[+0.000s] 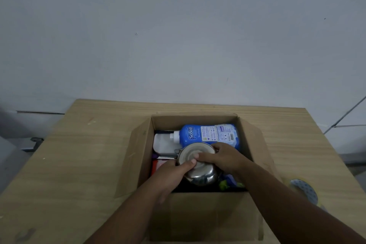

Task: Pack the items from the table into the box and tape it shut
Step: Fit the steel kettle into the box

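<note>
Lowering into the box [194,121], the steel pot [202,178] sits between both hands, tilted so its pale round face turns up toward the camera; whether that face is a lid or the base is not clear. The left hand [174,172] grips it from the near left, thumb laid across the round face, and the right hand [219,156] curls over the far right rim. A two-handed hold probably suits a round, slippery thing that must be steered into a tight gap. The pot is already inside the box walls, over the near half, above some red and green things that are only partly seen. A blue bottle [208,133] lies on its side along the far wall, cap to the left, with a white container [163,143] just beside the cap; laid flat, they leave the middle free for the bulky pot. The flaps stand open, the left one [136,154] splayed outward, so nothing blocks the hands. A tape roll [305,190] lies on the table [89,144] to the right of the box, near the right forearm, likely kept handy for sealing. Packing looks nearly done, judging by how little else shows on the table; closing and taping remain.
</note>
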### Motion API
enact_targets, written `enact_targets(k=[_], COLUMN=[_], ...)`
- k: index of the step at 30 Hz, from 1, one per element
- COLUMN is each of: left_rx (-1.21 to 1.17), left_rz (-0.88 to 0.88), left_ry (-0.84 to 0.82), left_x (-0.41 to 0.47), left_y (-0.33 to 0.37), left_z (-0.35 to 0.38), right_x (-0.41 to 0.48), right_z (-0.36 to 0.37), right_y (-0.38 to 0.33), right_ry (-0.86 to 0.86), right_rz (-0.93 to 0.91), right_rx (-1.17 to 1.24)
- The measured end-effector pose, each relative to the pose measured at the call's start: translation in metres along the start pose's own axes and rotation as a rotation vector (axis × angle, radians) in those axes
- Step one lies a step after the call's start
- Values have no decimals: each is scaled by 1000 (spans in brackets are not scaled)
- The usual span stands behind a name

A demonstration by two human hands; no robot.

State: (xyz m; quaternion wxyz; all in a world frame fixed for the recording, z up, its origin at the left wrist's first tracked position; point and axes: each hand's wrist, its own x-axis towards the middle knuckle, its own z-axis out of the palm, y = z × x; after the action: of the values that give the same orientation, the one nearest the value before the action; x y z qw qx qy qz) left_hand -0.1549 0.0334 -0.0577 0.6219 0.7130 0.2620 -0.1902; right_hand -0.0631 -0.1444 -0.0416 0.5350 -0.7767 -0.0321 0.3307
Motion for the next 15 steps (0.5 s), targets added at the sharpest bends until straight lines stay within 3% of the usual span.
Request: enact_targets(k=[6, 11, 15], left_rx=[-13, -176, -106], left_rz=[-54, -148, -115], left_ry=[-33, -77, -96], left_x=[6, 9, 11], left_y=[-3, 2, 2], left_z=[-7, -12, -16], right_x=[6, 9, 13], right_z=[10, 12, 18], right_y=[10, 9, 20], right_ry=[72, 10, 107], right_rz=[-109, -125, -154], right_rx=[-119, -169, -421])
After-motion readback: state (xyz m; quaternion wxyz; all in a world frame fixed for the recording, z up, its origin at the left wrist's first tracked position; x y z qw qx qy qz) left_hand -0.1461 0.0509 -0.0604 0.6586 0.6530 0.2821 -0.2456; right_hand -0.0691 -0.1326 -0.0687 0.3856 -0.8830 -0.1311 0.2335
